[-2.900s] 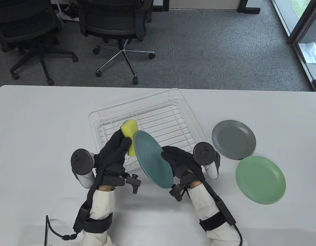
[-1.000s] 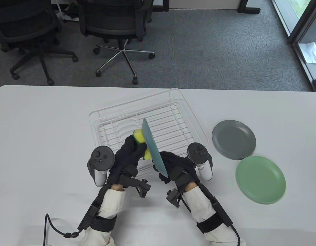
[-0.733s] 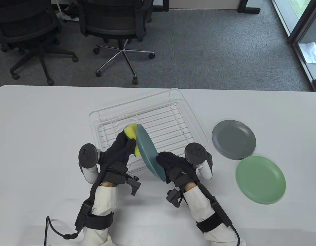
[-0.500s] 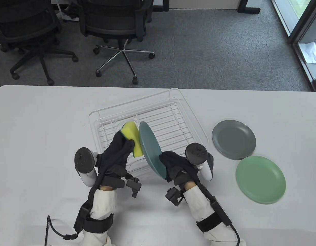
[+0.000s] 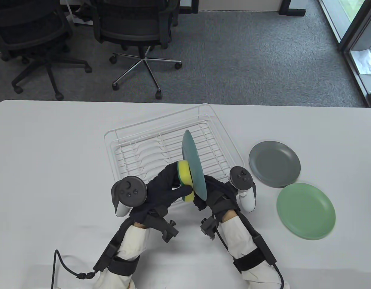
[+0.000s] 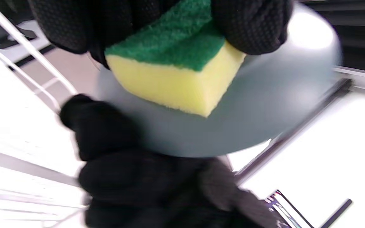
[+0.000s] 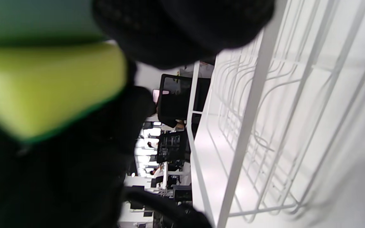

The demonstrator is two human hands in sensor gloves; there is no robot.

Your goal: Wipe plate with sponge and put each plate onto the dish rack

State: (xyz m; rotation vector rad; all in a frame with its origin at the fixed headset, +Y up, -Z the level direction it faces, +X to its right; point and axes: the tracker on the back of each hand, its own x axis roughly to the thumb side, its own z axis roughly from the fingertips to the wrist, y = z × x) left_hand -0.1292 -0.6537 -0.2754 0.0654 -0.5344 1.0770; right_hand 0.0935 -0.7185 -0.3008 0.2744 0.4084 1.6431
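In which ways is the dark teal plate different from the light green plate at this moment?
The teal plate stands nearly on edge above the dish rack, held by the right hand; the light green plate lies flat on the table. The sponge in the left hand presses on the teal plate; nothing touches the light green plate. Both are round and plain.

A round dark teal plate (image 5: 194, 165) stands nearly on edge above the white wire dish rack (image 5: 137, 141); a yellow sponge with green scouring face (image 5: 185, 180) presses its left side; grey round plate (image 5: 274, 164) and light green round plate (image 5: 305, 211) lie flat right of the rack
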